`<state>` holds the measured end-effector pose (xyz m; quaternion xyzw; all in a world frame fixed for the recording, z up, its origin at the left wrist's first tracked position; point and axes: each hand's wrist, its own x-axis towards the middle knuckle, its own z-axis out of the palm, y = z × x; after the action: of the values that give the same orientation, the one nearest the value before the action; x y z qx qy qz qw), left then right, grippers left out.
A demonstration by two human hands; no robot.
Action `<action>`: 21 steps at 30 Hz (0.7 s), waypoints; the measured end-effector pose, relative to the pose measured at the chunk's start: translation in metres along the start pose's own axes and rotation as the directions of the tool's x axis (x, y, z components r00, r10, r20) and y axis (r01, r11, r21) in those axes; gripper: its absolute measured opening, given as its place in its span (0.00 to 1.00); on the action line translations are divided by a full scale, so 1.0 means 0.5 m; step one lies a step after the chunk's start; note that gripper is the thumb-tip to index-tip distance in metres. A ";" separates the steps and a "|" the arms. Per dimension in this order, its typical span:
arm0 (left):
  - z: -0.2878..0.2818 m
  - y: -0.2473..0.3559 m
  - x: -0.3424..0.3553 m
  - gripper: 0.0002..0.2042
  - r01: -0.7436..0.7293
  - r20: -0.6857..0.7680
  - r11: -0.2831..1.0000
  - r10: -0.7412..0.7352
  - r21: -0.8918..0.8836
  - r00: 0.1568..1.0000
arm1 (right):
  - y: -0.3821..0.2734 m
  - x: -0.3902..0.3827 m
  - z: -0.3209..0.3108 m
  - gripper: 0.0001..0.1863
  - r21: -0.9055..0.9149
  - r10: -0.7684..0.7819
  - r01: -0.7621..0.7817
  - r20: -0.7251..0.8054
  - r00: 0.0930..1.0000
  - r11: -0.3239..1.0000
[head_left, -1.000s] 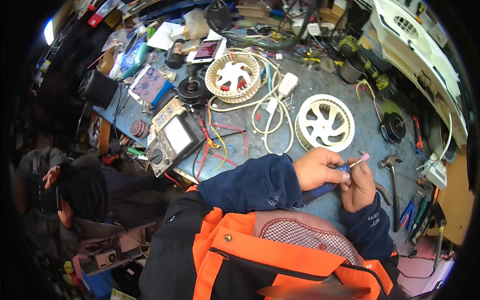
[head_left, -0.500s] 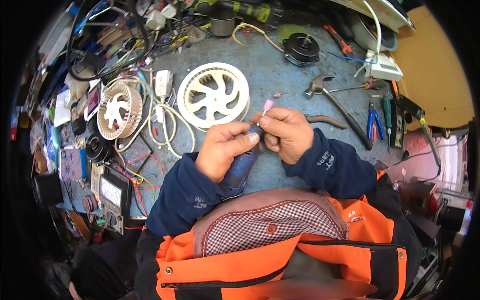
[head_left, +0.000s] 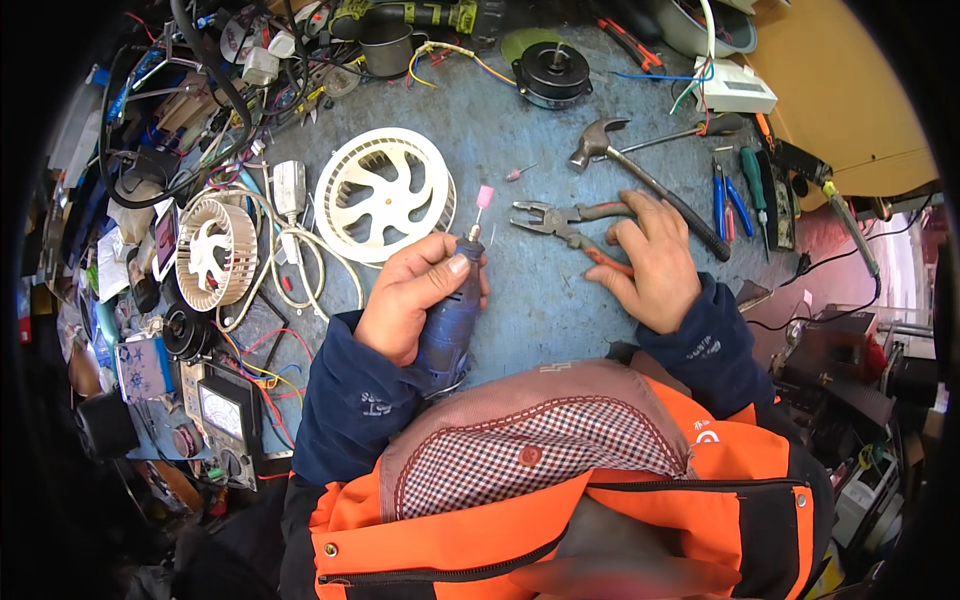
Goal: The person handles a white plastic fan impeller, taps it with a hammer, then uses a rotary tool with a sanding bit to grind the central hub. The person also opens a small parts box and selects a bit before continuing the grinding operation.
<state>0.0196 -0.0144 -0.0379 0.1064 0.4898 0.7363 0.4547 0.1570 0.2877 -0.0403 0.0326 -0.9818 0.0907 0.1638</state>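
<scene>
My left hand [head_left: 410, 300] is closed around a blue rotary tool [head_left: 452, 326], held upright with a pink grinding bit [head_left: 484, 196] at its tip. My right hand [head_left: 650, 260] has its fingers bent over the handles of combination pliers [head_left: 548, 221] lying on the bench, thumb on the lower red-and-grey handle. Just beyond, a hammer [head_left: 656, 185] lies diagonally. A small pink bit [head_left: 515, 174] lies past the pliers. A white blower wheel [head_left: 385, 167] rests to the left of the tool.
On the blue bench [head_left: 570, 310] are a black motor [head_left: 551, 76], a second blower wheel [head_left: 210, 280], tangled cables, an analog multimeter [head_left: 221, 410], blue cutters [head_left: 728, 205] and a screwdriver [head_left: 757, 187]. A tan board [head_left: 850, 120] is at the right.
My right hand has left the bit end of the rotary tool and moved right onto the pliers, whose handles are spread apart. My left hand keeps hold of the tool. The view has swung around.
</scene>
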 end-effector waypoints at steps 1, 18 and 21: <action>-0.009 0.002 0.002 0.13 0.007 0.030 1.000 -0.007 -0.001 1.000 | 0.006 0.007 0.011 0.24 -0.013 -0.041 0.041 -0.026 0.999 0.999; -0.028 0.024 -0.026 0.30 0.006 0.375 0.949 0.119 -0.317 0.919 | -0.059 0.083 -0.011 0.13 0.693 -0.213 0.033 0.175 0.961 0.720; -0.030 0.021 -0.025 0.31 0.021 0.403 0.942 0.124 -0.335 0.907 | -0.070 0.083 -0.010 0.16 0.694 -0.196 -0.023 0.235 0.952 0.720</action>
<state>0.0115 -0.0346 -0.0333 0.1967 0.2469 0.7799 0.5404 0.1226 0.2528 -0.0161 0.1506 -0.8877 0.4350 -0.0025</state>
